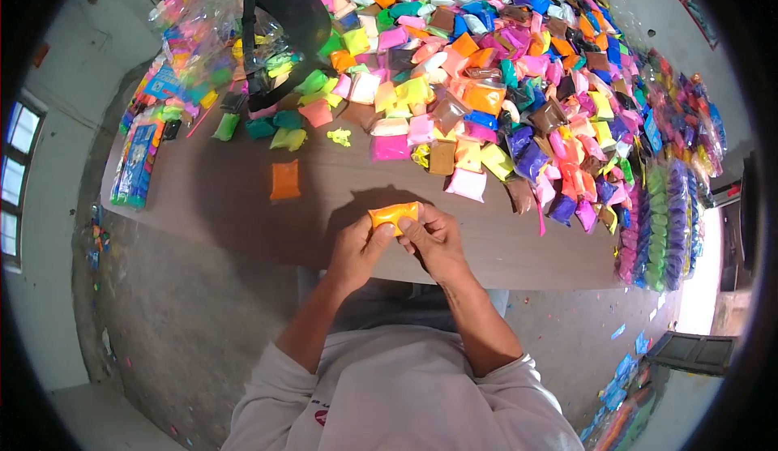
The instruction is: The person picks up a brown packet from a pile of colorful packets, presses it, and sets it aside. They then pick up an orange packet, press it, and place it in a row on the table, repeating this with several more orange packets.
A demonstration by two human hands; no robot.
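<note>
Between my two hands, near the front edge of the table, is a small orange-yellow packet (395, 214) of what looks like soft clay. My left hand (357, 248) grips its left end, thumb pressed on the face. On the right end, my right hand (434, 240) pinches it the same way, fingers curled behind. An orange-brown packet (285, 181) lies flat on the table to the left of my hands. Beyond them, a pink packet (466, 184) lies at the near edge of a large heap of coloured packets (454, 70).
A black bag (288, 13) with a strap rests at the back left. Clear-wrapped multicoloured packs (138, 163) lie at the table's left end. Long bagged strips of green pieces (656, 224) hang over the right end. Blue wrappers (620, 382) litter the floor at lower right.
</note>
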